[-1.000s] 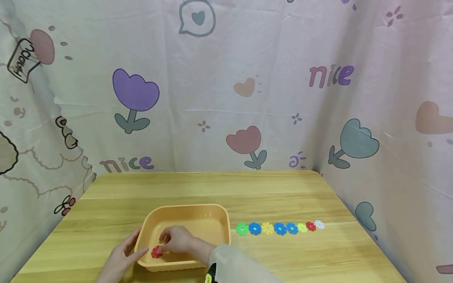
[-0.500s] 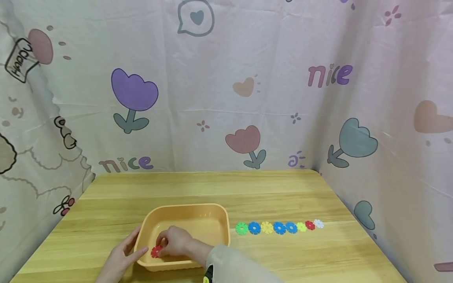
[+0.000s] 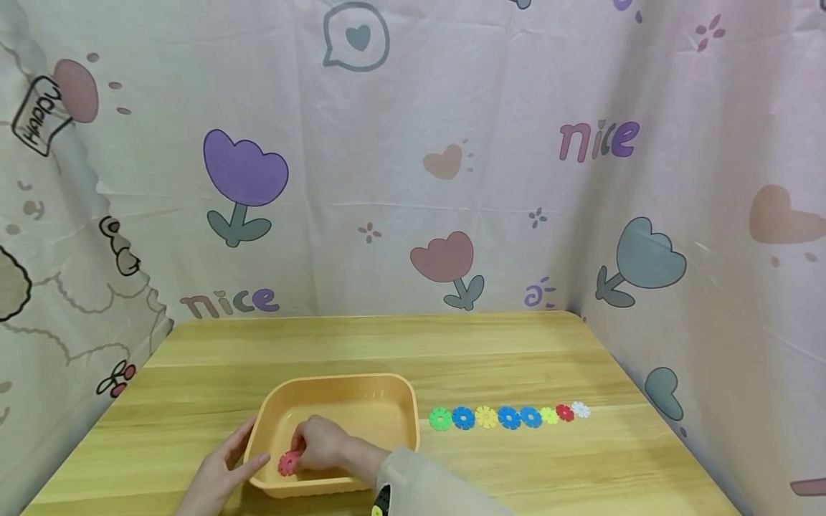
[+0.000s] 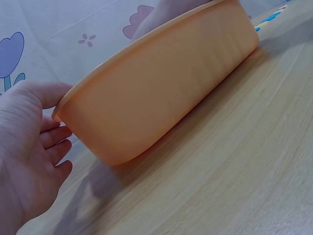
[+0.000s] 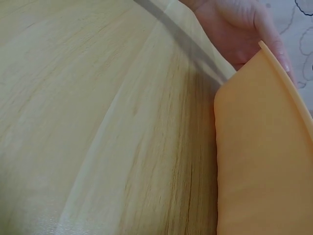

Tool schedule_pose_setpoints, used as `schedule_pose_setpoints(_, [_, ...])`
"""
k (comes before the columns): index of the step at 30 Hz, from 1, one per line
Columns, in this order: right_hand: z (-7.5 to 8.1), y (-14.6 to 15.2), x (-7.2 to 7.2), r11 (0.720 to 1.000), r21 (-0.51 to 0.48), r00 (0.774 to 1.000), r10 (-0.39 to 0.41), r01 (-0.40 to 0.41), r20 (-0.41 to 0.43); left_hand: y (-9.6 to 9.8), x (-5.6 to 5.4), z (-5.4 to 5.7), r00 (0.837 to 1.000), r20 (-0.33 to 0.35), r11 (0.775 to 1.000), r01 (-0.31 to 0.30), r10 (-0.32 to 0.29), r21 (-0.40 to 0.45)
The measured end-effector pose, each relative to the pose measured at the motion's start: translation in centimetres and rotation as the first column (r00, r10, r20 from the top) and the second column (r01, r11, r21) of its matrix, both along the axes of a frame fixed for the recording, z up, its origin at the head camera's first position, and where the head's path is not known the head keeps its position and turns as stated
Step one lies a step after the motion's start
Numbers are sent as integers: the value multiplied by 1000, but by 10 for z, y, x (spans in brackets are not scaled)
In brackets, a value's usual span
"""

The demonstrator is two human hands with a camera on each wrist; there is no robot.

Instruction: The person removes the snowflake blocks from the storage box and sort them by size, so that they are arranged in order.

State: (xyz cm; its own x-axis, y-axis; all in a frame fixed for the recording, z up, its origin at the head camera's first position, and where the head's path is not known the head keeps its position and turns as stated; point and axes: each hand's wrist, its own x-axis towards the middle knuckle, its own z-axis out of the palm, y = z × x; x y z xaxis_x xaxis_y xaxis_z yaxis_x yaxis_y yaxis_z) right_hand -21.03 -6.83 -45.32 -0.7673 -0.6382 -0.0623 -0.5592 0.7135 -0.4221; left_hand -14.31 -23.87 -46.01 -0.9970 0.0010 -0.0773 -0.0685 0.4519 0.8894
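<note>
A shallow orange-yellow plastic tray (image 3: 381,405) stands on the wooden table. My left hand (image 3: 216,469) grips its left end, thumb over the rim and the other fingers outside against the wall, as the left wrist view (image 4: 34,142) shows from close by. Inside the tray, my right hand (image 3: 323,443) reaches down with bent fingers and pinches a pinkish-red snowflake disc (image 3: 287,464) near the front left corner. Part of the disc is covered by the fingertips. The right wrist view has the tray's outer wall (image 5: 264,156), which hides the right hand's fingers.
Right of the tray, several snowflake discs lie in a row, from a green disc (image 3: 441,418) through blue, yellow and red ones to a white disc (image 3: 581,409). A printed curtain (image 3: 361,143) hangs behind the table (image 3: 516,473) and along both sides.
My right hand's fingers have closed in on the disc, which has shifted slightly and looks pinker than the red before. The left hand, tray and row have stayed put.
</note>
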Motion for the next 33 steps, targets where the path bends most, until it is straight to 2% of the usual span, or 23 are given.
schedule_pose_setpoints(4, [-1,1,0,998,-59,1000,-18,19,22,0,0,0,1000,1,1000,0,0,13])
schedule_pose_setpoints(8, [-2,2,0,991,-126,997,-32,42,77,0,0,-1,1000,-3,1000,-6,7,21])
schedule_pose_setpoints(16, [-1,7,-3,958,-274,977,-28,86,210,0,-1,-1,1000,-4,1000,2,-2,1])
schedule_pose_setpoints(24, [4,21,-8,881,-424,933,-52,211,355,2,-3,0,999,25,999,18,-19,38])
schedule_pose_setpoints(33, [14,43,-13,780,-556,871,26,289,490,4,-3,-2,999,-23,993,25,-22,116])
